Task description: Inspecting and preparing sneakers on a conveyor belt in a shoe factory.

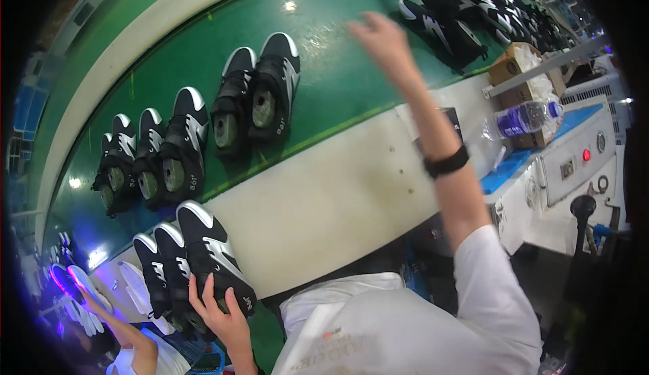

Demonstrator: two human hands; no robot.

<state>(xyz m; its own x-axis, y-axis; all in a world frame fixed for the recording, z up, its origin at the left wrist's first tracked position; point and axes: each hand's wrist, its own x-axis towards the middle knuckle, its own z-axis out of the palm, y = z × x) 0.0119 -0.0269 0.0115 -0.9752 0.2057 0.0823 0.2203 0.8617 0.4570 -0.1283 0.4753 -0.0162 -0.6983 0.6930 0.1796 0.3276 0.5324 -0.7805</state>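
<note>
My left hand (222,317) touches the heel end of a black-and-white sneaker (209,250), fingers spread against its side. That sneaker stands beside two similar sneakers (172,253) on the left end of a white board (324,219). Stretched out over the green conveyor belt (338,84), my right hand (382,40) is blurred, and its finger position is unclear. No object shows in it. A black band circles my right wrist. Closest to this hand is a black sneaker (439,33) at the near edge of a pile on the belt.
Sneakers in pairs (274,91) line the belt to the left. At right, a cardboard box (517,71) and a purple-labelled bottle (524,119) sit by a white machine (574,165) with a red light. Another person's arm (122,324) holds a shoe at lower left.
</note>
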